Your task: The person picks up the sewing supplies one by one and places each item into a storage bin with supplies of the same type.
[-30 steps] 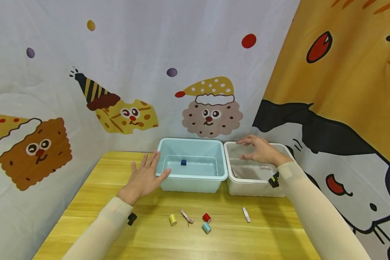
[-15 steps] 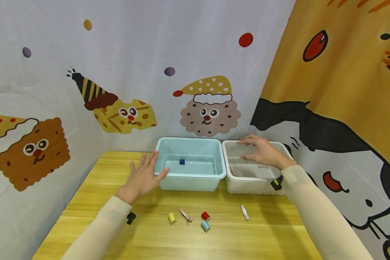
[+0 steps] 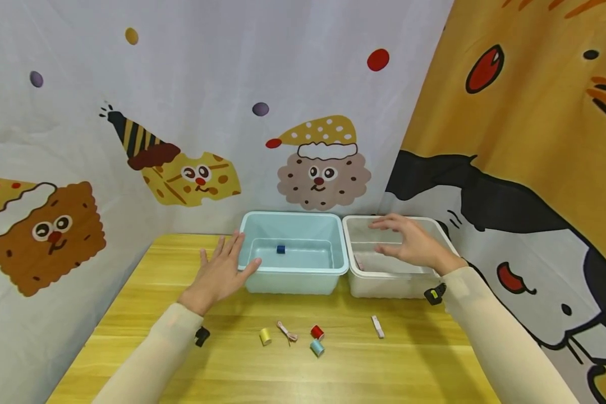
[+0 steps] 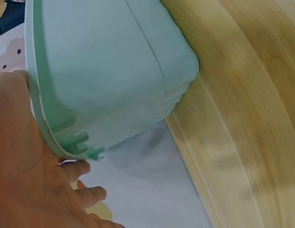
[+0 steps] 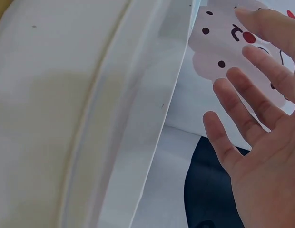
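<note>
The left hand's (image 3: 217, 278) fingers are spread, thumb held apart, left of centre in the head view. They lie at the left rim of the blue bin (image 3: 293, 283); how firmly they touch it cannot be told. The right hand's (image 3: 409, 241) fingers are spread and slightly bent, thumb apart, over the white bin (image 3: 389, 286), right of centre.

The two bins stand side by side in the middle of the frame. On the blue bin's floor, left of its middle, lies a dark spool (image 3: 280, 249); a pinkish strip (image 3: 359, 262) shows at the white bin's left wall.

Lower in the frame, on the wooden table (image 3: 232, 376), lie from left to right a yellow spool (image 3: 265, 336), a pink cord (image 3: 287, 332), a red spool (image 3: 317, 332) with a pale blue spool (image 3: 317, 348) just below it, and, farther right, a white clip (image 3: 377, 326). A printed cloth (image 3: 207, 56) fills the upper frame.
</note>
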{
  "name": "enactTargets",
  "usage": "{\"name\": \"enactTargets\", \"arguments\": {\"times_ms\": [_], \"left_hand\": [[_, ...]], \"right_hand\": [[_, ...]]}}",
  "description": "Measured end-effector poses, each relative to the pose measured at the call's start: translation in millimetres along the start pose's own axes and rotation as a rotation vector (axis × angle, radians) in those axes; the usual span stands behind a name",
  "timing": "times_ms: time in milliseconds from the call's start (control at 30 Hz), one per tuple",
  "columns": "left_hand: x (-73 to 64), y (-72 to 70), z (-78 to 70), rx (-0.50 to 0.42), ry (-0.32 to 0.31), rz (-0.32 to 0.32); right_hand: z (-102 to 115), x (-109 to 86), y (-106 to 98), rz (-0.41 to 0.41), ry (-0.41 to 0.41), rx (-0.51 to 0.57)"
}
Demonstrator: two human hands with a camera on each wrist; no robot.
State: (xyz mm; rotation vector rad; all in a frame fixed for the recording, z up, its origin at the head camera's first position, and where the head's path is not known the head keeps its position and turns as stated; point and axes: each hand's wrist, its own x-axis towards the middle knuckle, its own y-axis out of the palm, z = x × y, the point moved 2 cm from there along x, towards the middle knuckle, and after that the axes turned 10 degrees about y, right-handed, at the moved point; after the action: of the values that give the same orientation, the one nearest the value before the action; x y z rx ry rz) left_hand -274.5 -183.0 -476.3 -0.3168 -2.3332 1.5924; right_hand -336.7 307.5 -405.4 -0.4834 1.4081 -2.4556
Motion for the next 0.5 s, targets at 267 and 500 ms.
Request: {"name": "enactTargets", "arguments": {"times_ms": [267,500], "left_hand": [[0.5,-0.7,0.2,-0.011,-0.001,0.003],[1.4,1.2,2.0,-0.017,-0.004,0.004]], "right_hand": [[5.4,-20.1,4.0,-0.043,-0.050,-0.012],[11.5,-39.3,13.5,-0.083,-0.101,-0.036]]}}
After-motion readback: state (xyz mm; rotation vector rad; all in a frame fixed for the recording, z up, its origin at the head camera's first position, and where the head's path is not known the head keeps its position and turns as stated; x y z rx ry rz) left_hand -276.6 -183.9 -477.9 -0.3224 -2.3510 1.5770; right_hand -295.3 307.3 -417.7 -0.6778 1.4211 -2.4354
